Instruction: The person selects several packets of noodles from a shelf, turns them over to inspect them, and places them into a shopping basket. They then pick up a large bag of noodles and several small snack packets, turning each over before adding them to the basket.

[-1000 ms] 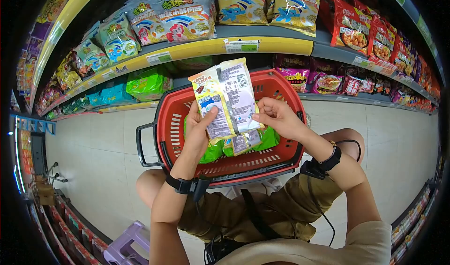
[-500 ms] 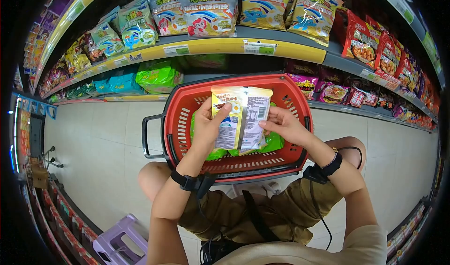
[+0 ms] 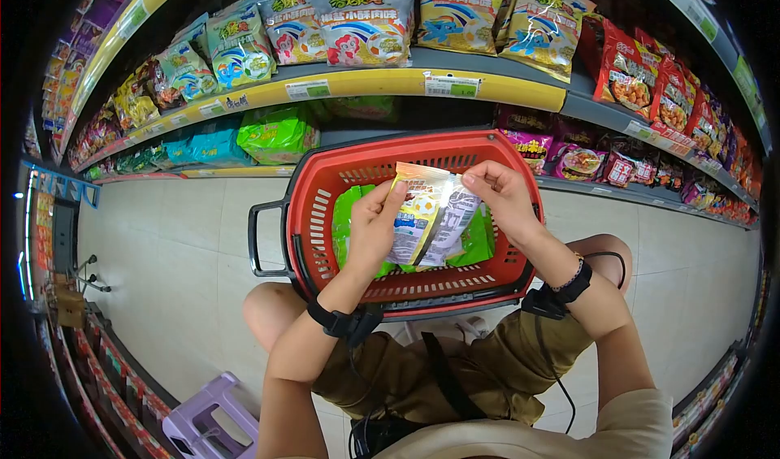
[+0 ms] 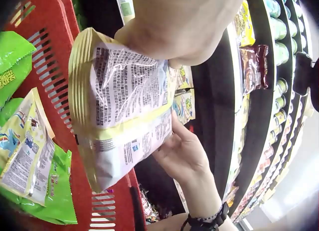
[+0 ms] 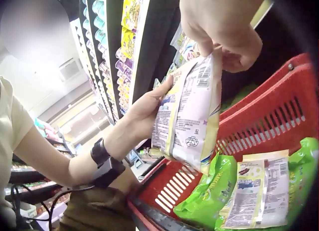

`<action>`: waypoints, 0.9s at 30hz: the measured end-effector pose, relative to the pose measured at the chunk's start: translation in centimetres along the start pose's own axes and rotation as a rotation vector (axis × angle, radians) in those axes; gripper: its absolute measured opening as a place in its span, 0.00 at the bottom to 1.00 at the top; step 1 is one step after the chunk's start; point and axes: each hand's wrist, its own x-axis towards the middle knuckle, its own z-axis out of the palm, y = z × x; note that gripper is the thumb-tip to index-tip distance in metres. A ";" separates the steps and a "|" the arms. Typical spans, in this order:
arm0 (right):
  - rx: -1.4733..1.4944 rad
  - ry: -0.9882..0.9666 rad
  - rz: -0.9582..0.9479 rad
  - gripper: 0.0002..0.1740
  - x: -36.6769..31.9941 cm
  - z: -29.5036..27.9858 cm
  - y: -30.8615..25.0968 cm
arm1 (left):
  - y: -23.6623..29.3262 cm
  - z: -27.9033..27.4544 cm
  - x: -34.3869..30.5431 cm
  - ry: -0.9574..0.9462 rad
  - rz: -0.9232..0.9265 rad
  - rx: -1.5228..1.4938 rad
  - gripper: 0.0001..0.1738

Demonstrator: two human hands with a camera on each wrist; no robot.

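Observation:
Both hands hold up a yellow and white snack bag [image 3: 431,215], its printed back facing me, over a red shopping basket [image 3: 528,274]. My left hand [image 3: 372,225] grips the bag's left edge with the thumb on its face. At the top right corner, my right hand [image 3: 502,199] pinches the bag between thumb and fingers. Bright green packages [image 5: 212,193] lie in the basket, and a similar snack bag [image 5: 251,191] rests on them in the right wrist view.
Beyond the basket a shelf [image 3: 504,92] carries large snack bags [image 3: 366,24] above and green packs [image 3: 278,134] below. Red noodle packs [image 3: 630,69] stand to the right. A purple stool [image 3: 183,422] is at lower left. The basket's black handle [image 3: 253,244] sticks out leftward.
The held bag has come down closer over the basket and swung round in the hands. My right hand has shifted from its lower right side up to the top right corner.

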 end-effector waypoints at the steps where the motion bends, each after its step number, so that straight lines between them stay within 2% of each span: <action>1: -0.001 0.004 -0.002 0.05 0.2 -0.2 0.2 | -0.2 0.0 0.0 -0.004 0.001 0.000 0.17; 3: -0.043 -0.105 -0.047 0.06 0.6 -0.4 0.5 | -0.8 -0.4 0.2 -0.015 -0.012 -0.053 0.16; 4: -0.042 -0.097 -0.051 0.06 0.6 -0.4 0.3 | -0.7 -0.8 0.2 -0.024 -0.010 -0.050 0.16; 6: -0.213 -0.103 -0.143 0.08 0.4 -0.1 -0.5 | -0.5 -1.4 -0.1 -0.152 -0.024 0.225 0.15; 7: -0.214 -0.097 -0.141 0.08 0.2 0.1 -0.9 | -0.7 -1.3 -0.4 -0.158 -0.026 0.224 0.15; 9: -0.226 -0.255 -0.240 0.10 -0.2 0.8 -1.2 | -1.4 -0.9 -1.0 -0.238 0.059 0.337 0.15; 10: -0.164 -0.272 -0.253 0.09 -0.2 1.3 -0.6 | -2.0 -0.9 -1.0 -0.263 0.057 0.388 0.15; 13: -0.150 -0.174 -0.140 0.08 -0.4 1.1 -0.3 | -1.6 -0.3 -1.3 -0.297 -0.022 0.358 0.15; 14: -0.129 -0.111 -0.178 0.06 -0.4 1.4 -0.4 | -1.5 -0.1 -1.2 -0.300 -0.024 0.361 0.15; 16: -0.056 -0.124 -0.120 0.06 -0.4 1.4 -0.6 | -1.2 0.2 -0.9 -0.299 -0.033 0.271 0.15; 20: 0.075 -0.134 -0.018 0.05 1.0 0.5 -0.8 | -3.4 -0.7 -0.1 -0.326 -0.021 0.324 0.15; 21: 0.063 -0.109 -0.034 0.05 1.6 -0.1 -1.1 | -4.2 -0.9 -0.1 -0.227 -0.097 0.191 0.14; 22: 0.089 0.035 -0.133 0.06 2.4 -0.8 -1.5 | -4.8 -1.1 -0.1 -0.133 -0.175 0.061 0.15; 23: 0.116 0.174 -0.232 0.07 3.2 -1.6 -1.9 | -5.1 -1.2 -0.1 -0.099 -0.188 0.038 0.27; 25: 0.081 0.451 -0.402 0.06 4.6 -3.4 -3.7 | -5.9 -1.3 0.0 0.087 -0.188 0.313 0.42; 27: -0.232 0.705 -0.496 0.12 6.2 -6.4 -4.4 | -6.1 -1.6 0.1 0.057 -0.163 0.340 0.44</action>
